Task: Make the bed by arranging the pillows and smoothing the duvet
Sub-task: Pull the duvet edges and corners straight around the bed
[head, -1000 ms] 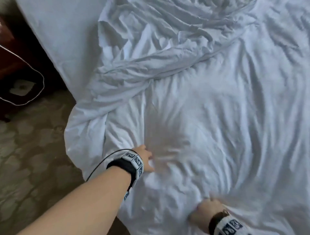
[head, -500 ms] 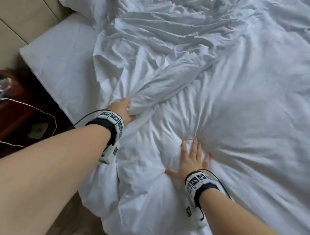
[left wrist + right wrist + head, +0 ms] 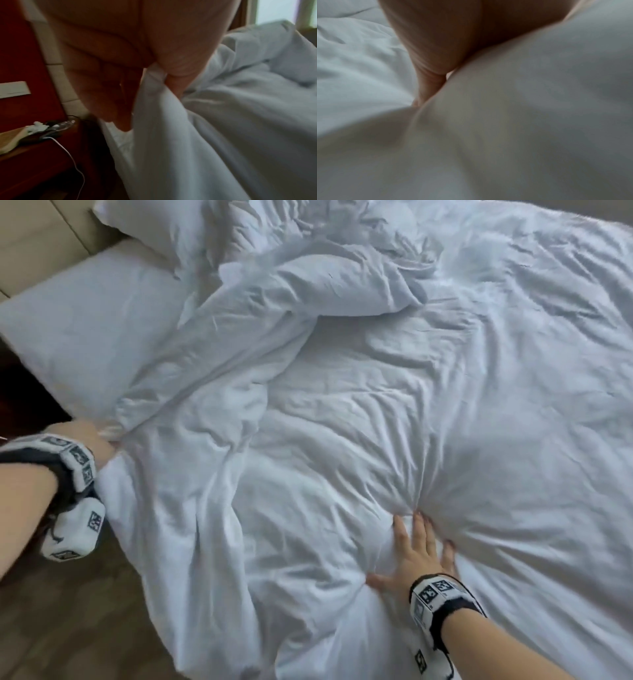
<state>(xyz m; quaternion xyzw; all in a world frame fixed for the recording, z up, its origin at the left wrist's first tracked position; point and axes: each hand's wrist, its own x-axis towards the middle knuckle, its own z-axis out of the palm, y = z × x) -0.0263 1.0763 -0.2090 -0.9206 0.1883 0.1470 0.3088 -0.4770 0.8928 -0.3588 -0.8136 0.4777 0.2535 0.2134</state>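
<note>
The duvet [image 3: 394, 440] lies rumpled across the bed, bunched toward the pillow [image 3: 85, 316] at the head. The left hand [image 3: 90, 436] pinches a fold of its near edge by the bedside table [image 3: 34, 155]; the right hand [image 3: 411, 556] presses flat on it, fingers spread

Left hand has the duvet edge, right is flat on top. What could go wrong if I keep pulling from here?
1. The right hand presses flat on the duvet, pinning it; pulling against it will likely deepen the creases fanning from the fingers.
2. The left hand has only a small bunch of edge in its grip, which may slip.
3. The crumpled fold lies against the pillow and could drag it askew.
</note>
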